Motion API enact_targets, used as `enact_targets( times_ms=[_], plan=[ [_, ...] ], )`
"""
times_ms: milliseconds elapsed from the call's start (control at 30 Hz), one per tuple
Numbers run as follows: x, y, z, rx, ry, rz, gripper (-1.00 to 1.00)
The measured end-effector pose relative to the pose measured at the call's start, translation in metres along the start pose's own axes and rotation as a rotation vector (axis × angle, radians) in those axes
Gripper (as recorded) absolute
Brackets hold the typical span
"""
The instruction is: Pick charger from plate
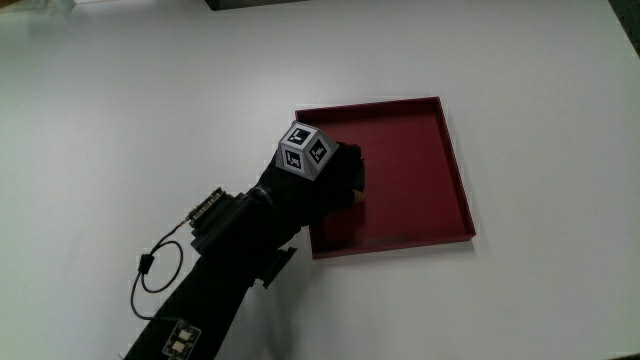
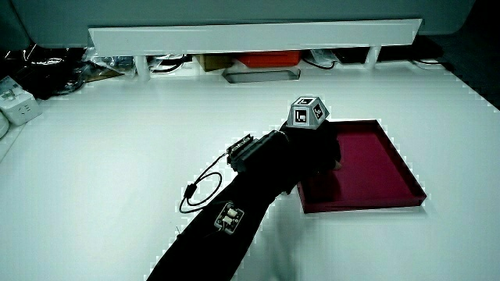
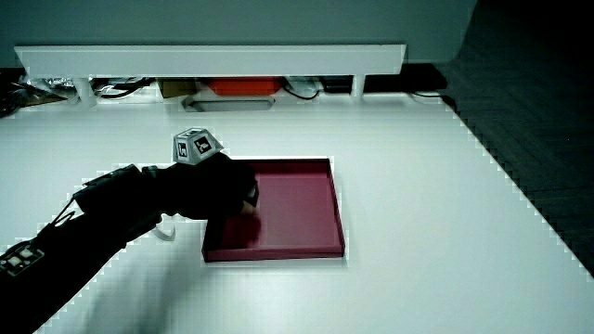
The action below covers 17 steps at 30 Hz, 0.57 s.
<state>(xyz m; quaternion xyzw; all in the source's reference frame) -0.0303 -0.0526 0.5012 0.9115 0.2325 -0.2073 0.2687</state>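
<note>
Hand [image 1: 335, 178] over plate [image 1: 455, 180] edge nearest forearm [image 1: 230, 260]; plate on table [image 1: 150, 110].

lab bench | white table [image 1: 150, 90] | low partition [image 2: 250, 35] | cables, clutter [image 2: 47, 62]

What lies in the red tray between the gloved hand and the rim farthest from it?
Nothing: the main view shows only bare tray floor between the hand and that rim.

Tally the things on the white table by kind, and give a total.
Shallow square dark-red tray: 1
Black-gloved hand with a small patterned cube on its back, over the tray's corner nearest the person: 1
Charger: 0 visible; the hand may hide it
Total: 2
</note>
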Motion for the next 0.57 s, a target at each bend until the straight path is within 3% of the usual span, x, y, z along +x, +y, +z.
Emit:
enact_targets(
  times_ms=[267, 400, 500, 533, 567],
  plan=[
    [0.002, -0.017, 0.032, 0.004, 0.017, -0.031, 1.00],
    [-0.002, -0.033, 0.047, 0.040, 0.021, -0.068, 1.00],
    [-0.006, -0.042, 0.055, 0.053, 0.000, -0.070, 1.00],
    [-0.003, -0.048, 0.062, 0.058, 0.027, -0.056, 1.00],
    [-0.009, -0.048, 0.060, 0.070, 0.013, -0.080, 1.00]
  ],
)
